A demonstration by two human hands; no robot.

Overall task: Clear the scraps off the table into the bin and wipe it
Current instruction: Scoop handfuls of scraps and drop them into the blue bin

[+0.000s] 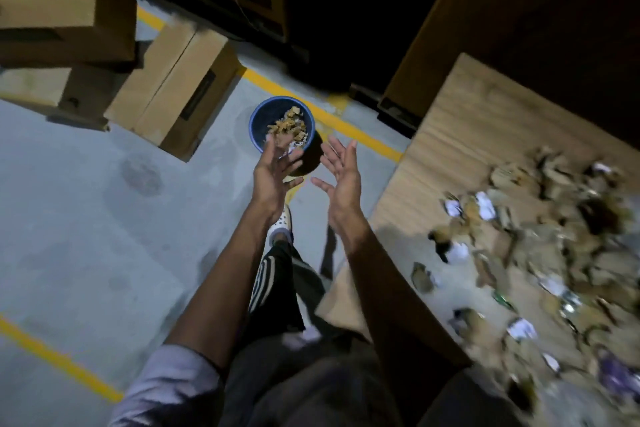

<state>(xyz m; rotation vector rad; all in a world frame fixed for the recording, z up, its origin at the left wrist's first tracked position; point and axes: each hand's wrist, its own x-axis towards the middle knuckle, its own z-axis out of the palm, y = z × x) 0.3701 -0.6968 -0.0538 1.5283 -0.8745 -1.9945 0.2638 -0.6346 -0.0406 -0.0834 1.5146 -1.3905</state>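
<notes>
A blue bin (258, 114) stands on the grey floor, with brown and white scraps (289, 125) in the air over its mouth. Both my arms reach out toward it. My left hand (275, 173) is open with straight fingers just below the falling scraps. Beside it, my right hand (341, 177) is open too, palm turned inward, holding nothing. On the right, the wooden table (450, 135) carries a blurred heap of cardboard and paper scraps (540, 253).
Several cardboard boxes (173, 87) are stacked on the floor left of the bin. Yellow floor lines (325, 118) run past the bin. A tall brown box (502, 28) rises behind the table. My leg and white shoe (282, 222) are below my hands.
</notes>
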